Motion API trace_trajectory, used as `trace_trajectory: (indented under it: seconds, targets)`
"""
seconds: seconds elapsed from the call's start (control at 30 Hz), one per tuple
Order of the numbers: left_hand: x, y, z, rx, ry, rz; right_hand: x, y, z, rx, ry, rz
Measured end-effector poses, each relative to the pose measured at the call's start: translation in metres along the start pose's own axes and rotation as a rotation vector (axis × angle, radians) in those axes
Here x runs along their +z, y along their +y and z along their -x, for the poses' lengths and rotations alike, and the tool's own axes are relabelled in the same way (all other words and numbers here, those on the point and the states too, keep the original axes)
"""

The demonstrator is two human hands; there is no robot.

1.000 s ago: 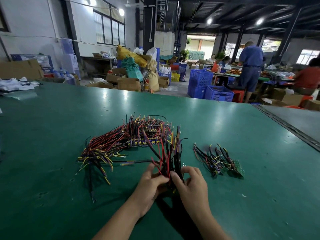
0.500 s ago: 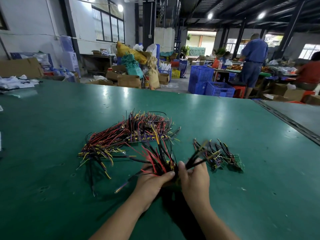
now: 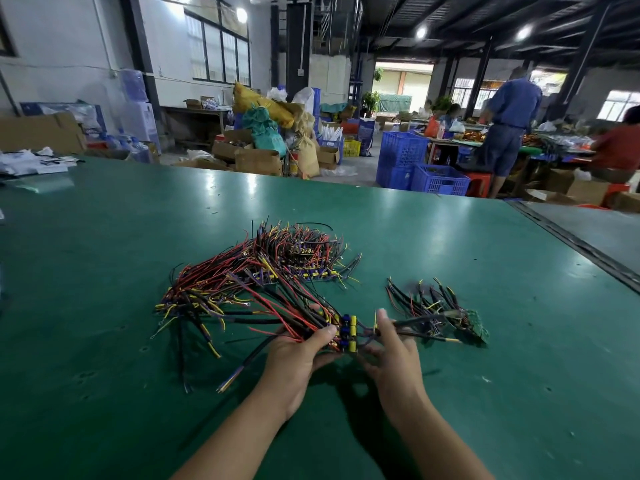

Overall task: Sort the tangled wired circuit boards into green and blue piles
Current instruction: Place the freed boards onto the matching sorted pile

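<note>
My left hand (image 3: 298, 358) clutches the red and black wires, my right hand (image 3: 394, 355) pinches the other leads, the blue circuit board (image 3: 346, 332) strung between them, near the green table's (image 3: 104, 237) front edge, tangled heap (image 3: 263, 282) just behind.

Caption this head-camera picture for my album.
Left hand and right hand hold a blue wired board between tangle and green pile.

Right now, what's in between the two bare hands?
In the head view, a small blue circuit board with yellow parts sits between the left hand and right hand, which hold its wires.
</note>
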State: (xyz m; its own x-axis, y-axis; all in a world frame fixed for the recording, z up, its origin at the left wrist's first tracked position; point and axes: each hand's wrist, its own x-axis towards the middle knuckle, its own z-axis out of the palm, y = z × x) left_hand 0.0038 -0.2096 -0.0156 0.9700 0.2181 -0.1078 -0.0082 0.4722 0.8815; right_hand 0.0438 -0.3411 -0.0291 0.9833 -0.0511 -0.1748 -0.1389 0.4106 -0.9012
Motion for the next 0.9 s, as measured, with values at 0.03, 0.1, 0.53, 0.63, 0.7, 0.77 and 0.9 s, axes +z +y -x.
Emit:
trace_trajectory:
  seconds: [0.03, 0.1, 0.53, 0.63, 0.7, 0.77, 0.9]
  targets:
    - [0.002, 0.000, 0.001, 0.013, -0.005, -0.007, 0.000, 0.002, 0.001, -0.007, -0.039, 0.103]
    - [0.006, 0.000, 0.005, 0.020, -0.021, 0.031, 0.002, 0.006, 0.006, -0.005, -0.102, 0.254]
    - [0.014, -0.003, 0.012, 0.141, 0.053, -0.199, 0.008, 0.006, 0.012, -0.182, 0.101, 0.576]
    - [0.013, -0.004, 0.012, 0.102, 0.051, -0.187, 0.007, 0.004, 0.013, -0.222, 0.057, 0.519]
    - [0.012, -0.004, 0.010, 0.083, 0.062, -0.162, 0.005, 0.002, 0.012, -0.290, 0.008, 0.518]
    - [0.011, -0.003, 0.009, 0.060, 0.063, -0.129, 0.005, 0.000, 0.012, -0.299, -0.044, 0.512]
    - [0.011, 0.002, 0.011, -0.022, 0.038, -0.058, 0.006, 0.000, 0.013, -0.245, -0.082, 0.403]
